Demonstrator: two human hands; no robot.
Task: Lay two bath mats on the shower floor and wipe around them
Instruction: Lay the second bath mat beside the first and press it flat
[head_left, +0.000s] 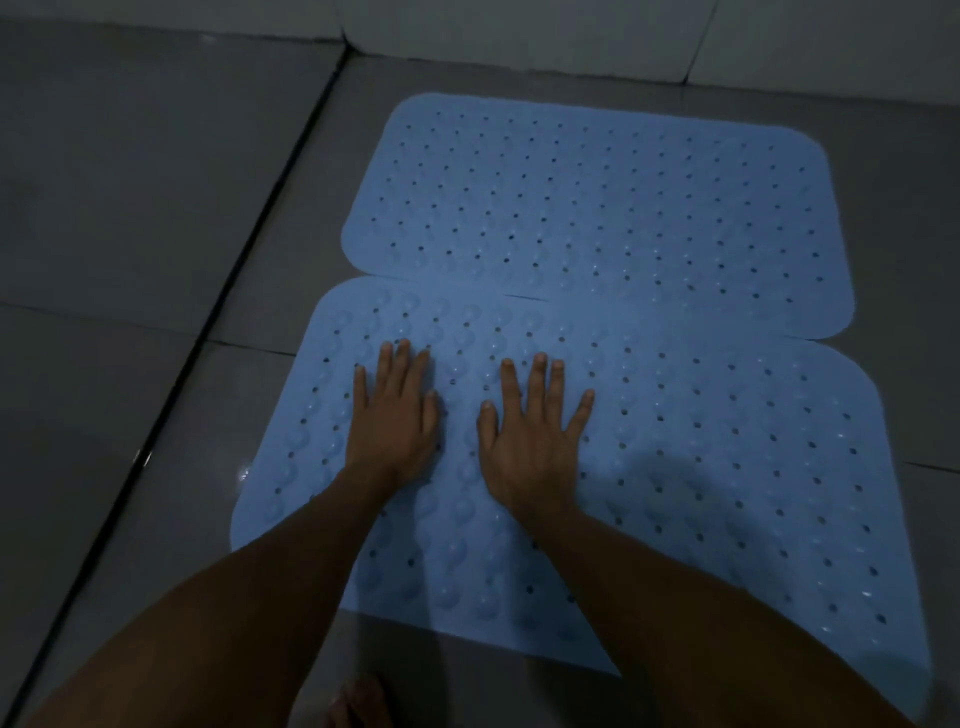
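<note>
Head view: we've got both blue mats flat on the grey tile floor (156, 208), far mat (597, 208) touching the near mat (727, 467). Left hand (395, 415) and right hand (530, 441) press it, fingers spread flat, holding nothing.

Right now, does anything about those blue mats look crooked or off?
Slightly. The near mat sits offset left of the far mat, so their side edges do not line up. Both hands, left and right, press flat on it.
</note>
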